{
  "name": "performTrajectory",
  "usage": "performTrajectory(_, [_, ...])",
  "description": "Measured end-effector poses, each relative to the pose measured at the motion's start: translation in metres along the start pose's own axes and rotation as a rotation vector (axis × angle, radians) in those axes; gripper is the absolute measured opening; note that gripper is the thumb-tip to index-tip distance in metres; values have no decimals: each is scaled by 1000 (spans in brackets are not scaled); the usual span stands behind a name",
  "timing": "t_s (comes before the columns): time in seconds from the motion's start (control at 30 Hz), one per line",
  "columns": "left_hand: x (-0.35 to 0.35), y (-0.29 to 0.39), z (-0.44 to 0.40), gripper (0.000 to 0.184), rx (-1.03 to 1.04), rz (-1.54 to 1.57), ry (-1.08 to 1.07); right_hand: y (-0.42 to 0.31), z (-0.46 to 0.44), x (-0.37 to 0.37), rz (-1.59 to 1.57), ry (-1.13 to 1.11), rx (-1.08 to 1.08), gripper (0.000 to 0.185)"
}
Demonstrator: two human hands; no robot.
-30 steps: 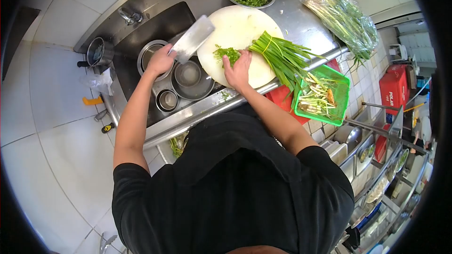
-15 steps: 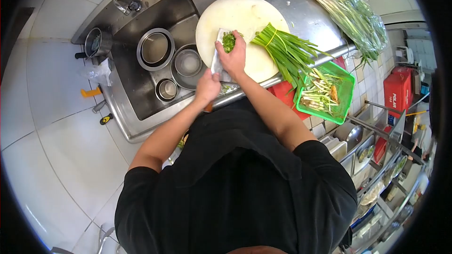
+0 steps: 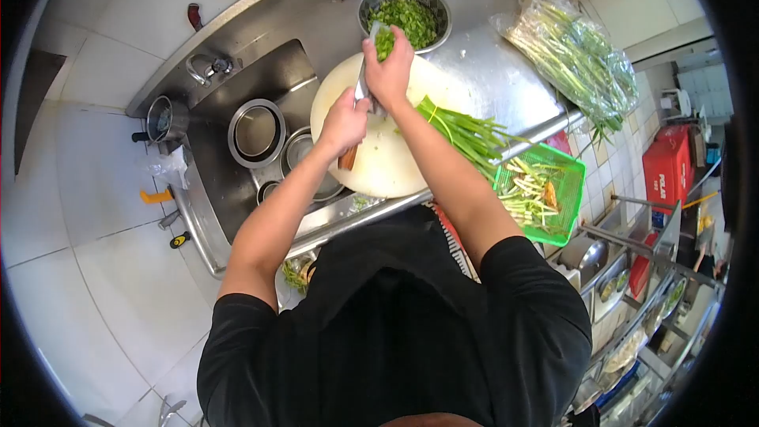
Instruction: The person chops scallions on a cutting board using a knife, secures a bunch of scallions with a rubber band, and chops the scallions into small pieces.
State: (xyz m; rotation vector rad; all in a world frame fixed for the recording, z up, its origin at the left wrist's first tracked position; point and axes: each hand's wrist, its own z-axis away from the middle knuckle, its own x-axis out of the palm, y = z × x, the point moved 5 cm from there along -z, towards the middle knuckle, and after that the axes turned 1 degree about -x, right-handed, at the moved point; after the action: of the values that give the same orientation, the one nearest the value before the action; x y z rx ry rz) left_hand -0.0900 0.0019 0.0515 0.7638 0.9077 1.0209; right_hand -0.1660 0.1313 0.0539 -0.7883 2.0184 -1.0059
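My left hand (image 3: 344, 122) is closed on a cleaver, its wooden handle (image 3: 347, 158) sticking out below the fist. The broad metal blade (image 3: 362, 85) points away from me. Chopped green onions (image 3: 384, 44) lie along the blade, and my right hand (image 3: 388, 71) cups them against it. Both hands are above the far side of a round white cutting board (image 3: 395, 162), close to the near rim of a metal colander (image 3: 444, 25) that holds more chopped greens. A bundle of long green onions (image 3: 466, 133) lies at the board's right edge.
To the left is a steel sink (image 3: 225, 190) with several metal bowls and a faucet (image 3: 207, 69). Bagged green onions (image 3: 573, 55) lie on the right of the counter. A green basket (image 3: 571, 198) of trimmings sits below the counter edge. Metal shelving (image 3: 632, 229) stands further right.
Both hands have moved away from my body, carrying the cleaver and chopped green onions from over the board's near part to the colander. The camera view has shifted too.
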Motion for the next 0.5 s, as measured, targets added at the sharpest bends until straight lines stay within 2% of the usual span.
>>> performTrajectory(0.07, [-6,27,-22,12,-21,-16,-16,4,-46,7,24,-26,-41,57])
performTrajectory(0.17, [-21,70,-8,12,-32,37,-35,28,-105,21,-71,-159,130,56])
performTrajectory(0.27, [-51,58,-2,30,-31,-229,51,81,-133,38,525,-272,26,64])
performTrajectory(0.33, [-66,38,10,39,33,-395,79,122,-154,40,509,-218,-7,69])
performTrajectory(0.37, [-71,32,19,42,104,-445,91,112,-163,24,470,-206,-26,67])
performTrajectory(0.43, [-63,17,35,46,195,-555,135,117,-181,13,279,-345,76,69])
performTrajectory(0.5, [-53,-1,46,50,245,-698,194,102,-173,-13,258,-563,116,76])
